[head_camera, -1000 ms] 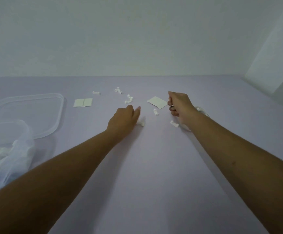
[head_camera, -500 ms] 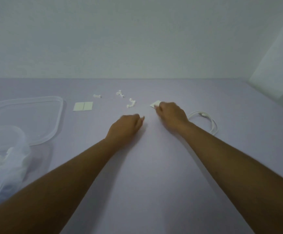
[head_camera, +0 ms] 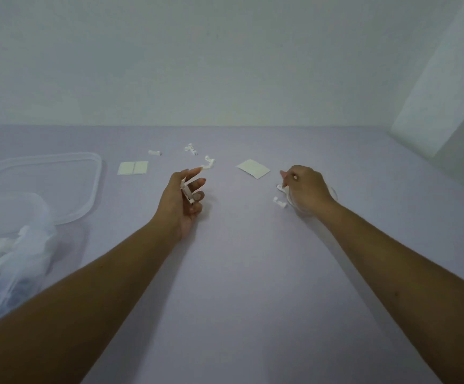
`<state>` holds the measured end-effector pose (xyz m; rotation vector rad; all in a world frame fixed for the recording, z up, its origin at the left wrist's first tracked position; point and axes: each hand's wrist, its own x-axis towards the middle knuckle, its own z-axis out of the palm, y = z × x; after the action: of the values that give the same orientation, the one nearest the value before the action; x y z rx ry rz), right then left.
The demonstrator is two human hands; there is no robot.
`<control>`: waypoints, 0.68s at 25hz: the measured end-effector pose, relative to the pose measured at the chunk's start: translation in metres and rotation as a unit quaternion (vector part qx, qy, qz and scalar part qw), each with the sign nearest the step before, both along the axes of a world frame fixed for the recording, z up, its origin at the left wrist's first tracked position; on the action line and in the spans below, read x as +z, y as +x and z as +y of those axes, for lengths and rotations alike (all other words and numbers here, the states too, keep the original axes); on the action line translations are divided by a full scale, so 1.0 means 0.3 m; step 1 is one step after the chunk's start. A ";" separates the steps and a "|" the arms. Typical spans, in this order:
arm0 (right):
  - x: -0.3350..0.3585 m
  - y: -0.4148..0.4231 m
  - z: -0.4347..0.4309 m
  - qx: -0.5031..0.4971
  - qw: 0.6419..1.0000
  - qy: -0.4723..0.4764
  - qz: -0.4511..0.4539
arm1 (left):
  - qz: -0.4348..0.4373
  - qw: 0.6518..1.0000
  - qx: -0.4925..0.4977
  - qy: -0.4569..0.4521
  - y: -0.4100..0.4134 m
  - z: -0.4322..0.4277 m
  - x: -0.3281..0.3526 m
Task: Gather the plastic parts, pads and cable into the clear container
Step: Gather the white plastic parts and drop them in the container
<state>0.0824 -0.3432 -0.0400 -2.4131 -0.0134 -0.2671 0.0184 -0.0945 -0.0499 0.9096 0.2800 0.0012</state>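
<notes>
The left hand was raised a little off the table, palm turned inward, with thumb and bent fingers pinching a white held part and the forefinger stretched forward. The right hand rested on the table with its fingers curled, seemingly around the bunched cable, of which only a pale loop showed at the hand's edges; whether the white bit at its fingertips was also pinched could not be told. A loose part lay on the table just beside the right hand, on its inner side and slightly nearer the person, long axis running left-right and dipping toward the hand. The right hand was much the nearer, so picking it up would likely be a short reach inward. A curled part lay just beyond the left forefinger tip, its length running away from the person. The single pad sat flat between the hands, farther out, one corner pointing toward the right hand; a double pad lay left of the left hand. The container, with a bag in it, stood well apart at far left, nearer the left hand, beside its lid.
</notes>
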 end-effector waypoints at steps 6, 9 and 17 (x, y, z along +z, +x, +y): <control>-0.047 -0.077 0.040 0.031 0.900 -0.425 -0.086 | 0.057 0.995 0.012 0.083 -0.055 0.021 0.000; -0.054 -0.091 0.066 0.086 0.863 -0.487 -0.104 | 0.071 0.984 0.010 0.161 -0.058 0.024 0.015; 0.018 0.009 0.182 0.040 0.847 0.504 0.163 | 0.079 0.989 0.029 0.123 0.025 0.089 0.054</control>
<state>0.0850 -0.2887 -0.0347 -1.3656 0.1456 0.1657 0.0260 -0.0677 -0.0339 1.1493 0.4623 0.0181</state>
